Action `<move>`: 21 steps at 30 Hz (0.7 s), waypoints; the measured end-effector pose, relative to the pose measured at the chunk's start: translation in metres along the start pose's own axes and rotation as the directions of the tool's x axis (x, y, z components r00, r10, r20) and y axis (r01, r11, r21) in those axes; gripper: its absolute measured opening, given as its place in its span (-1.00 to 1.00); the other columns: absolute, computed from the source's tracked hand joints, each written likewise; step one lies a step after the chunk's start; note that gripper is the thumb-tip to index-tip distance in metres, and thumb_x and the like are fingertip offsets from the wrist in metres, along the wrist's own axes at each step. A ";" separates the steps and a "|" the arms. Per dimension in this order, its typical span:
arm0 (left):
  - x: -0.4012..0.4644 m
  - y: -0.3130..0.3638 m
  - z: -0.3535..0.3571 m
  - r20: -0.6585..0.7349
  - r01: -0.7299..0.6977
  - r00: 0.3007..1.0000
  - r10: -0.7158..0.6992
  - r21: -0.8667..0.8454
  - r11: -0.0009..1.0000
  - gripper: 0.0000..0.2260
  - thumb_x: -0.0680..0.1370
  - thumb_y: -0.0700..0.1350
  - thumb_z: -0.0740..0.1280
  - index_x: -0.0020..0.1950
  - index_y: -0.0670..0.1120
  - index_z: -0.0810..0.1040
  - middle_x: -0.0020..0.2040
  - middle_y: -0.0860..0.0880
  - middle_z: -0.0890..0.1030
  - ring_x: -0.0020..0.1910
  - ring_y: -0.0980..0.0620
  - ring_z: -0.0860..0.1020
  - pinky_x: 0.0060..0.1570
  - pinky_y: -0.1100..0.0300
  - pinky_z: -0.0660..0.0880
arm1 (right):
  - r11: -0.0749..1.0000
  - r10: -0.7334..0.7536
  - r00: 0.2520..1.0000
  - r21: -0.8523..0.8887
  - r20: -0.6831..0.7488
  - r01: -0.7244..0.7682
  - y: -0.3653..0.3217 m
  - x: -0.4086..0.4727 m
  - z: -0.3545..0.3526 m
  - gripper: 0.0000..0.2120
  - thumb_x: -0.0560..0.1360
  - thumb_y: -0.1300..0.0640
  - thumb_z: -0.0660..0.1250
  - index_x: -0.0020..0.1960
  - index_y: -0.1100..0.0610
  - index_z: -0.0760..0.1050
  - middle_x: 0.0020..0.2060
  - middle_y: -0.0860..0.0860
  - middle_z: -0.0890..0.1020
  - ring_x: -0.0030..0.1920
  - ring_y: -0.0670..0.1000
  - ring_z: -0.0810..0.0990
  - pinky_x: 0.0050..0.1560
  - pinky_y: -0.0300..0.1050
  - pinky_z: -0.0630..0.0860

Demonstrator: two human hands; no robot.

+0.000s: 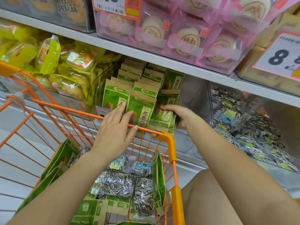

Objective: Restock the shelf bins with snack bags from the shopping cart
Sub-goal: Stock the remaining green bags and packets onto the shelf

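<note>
right hand (176, 115) gripping green bags (164, 109), bin (191, 95) roomy

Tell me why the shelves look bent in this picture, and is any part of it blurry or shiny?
Head view: the wide lens bows the shelf edge and stretches the corners; the pink cake packs and price tag near the top look soft, while the green seed bags under both hands stay sharp; ceiling light glints off the clear seed packets in the cart.

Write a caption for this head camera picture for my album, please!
Two bare hands, left and right, tuck green paper sunflower-seed bags into a clear plastic shelf bin above an orange wire shopping cart.
</note>
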State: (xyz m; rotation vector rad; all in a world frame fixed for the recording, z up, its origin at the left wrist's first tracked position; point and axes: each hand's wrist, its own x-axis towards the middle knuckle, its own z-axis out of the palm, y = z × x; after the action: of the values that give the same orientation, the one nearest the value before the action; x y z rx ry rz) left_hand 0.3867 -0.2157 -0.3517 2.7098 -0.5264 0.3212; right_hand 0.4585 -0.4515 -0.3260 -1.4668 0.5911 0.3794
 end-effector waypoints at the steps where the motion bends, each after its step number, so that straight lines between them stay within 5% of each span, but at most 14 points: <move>1: 0.000 0.000 0.000 0.000 0.002 1.000 -0.002 -0.004 1.000 -0.41 0.56 0.22 -0.09 0.45 -0.06 0.31 0.52 -0.13 0.17 0.50 -0.08 0.14 0.43 0.02 0.08 | 0.999 -0.032 0.998 0.004 -0.050 0.033 -0.001 0.002 0.000 -0.71 0.43 0.19 0.46 0.12 0.21 0.55 -0.05 0.17 0.69 -0.02 0.13 0.67 0.08 0.10 0.58; 6: 0.000 -0.001 0.001 -0.007 -0.003 1.000 0.003 0.003 1.000 -0.43 0.56 0.21 -0.07 0.44 -0.06 0.33 0.51 -0.13 0.20 0.48 -0.09 0.16 0.42 0.01 0.11 | 0.934 -0.358 0.849 -0.148 -0.388 0.326 -0.021 0.019 -0.004 -0.22 0.17 0.11 0.63 0.28 0.16 0.33 0.19 0.13 0.57 0.16 0.15 0.58 0.18 0.15 0.53; 13: 0.000 -0.003 0.003 -0.011 -0.002 1.000 0.002 0.002 1.000 -0.49 0.58 0.18 0.01 0.42 -0.06 0.36 0.50 -0.12 0.24 0.46 -0.09 0.21 0.39 -0.01 0.17 | 0.765 -0.642 0.696 -0.205 -0.322 0.611 -0.039 0.042 0.000 -0.26 0.32 0.30 0.55 0.39 0.20 0.26 0.23 0.11 0.55 0.17 0.02 0.53 0.23 -0.03 0.48; 21: 0.002 0.000 0.002 -0.004 0.016 1.000 -0.016 0.009 1.000 -0.51 0.57 0.16 0.01 0.39 -0.05 0.39 0.49 -0.13 0.25 0.44 -0.11 0.23 0.37 -0.05 0.20 | 0.854 -0.516 0.750 -0.322 -0.414 0.410 -0.012 0.072 -0.008 -0.08 0.27 0.15 0.59 0.49 0.09 0.16 0.34 0.10 0.46 0.33 0.12 0.44 0.30 0.00 0.41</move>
State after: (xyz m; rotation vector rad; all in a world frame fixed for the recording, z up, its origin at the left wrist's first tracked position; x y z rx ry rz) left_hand 0.3890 -0.2174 -0.3529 2.7197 -0.5033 0.3248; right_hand 0.5220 -0.4684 -0.3584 -1.8737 0.5616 -0.3558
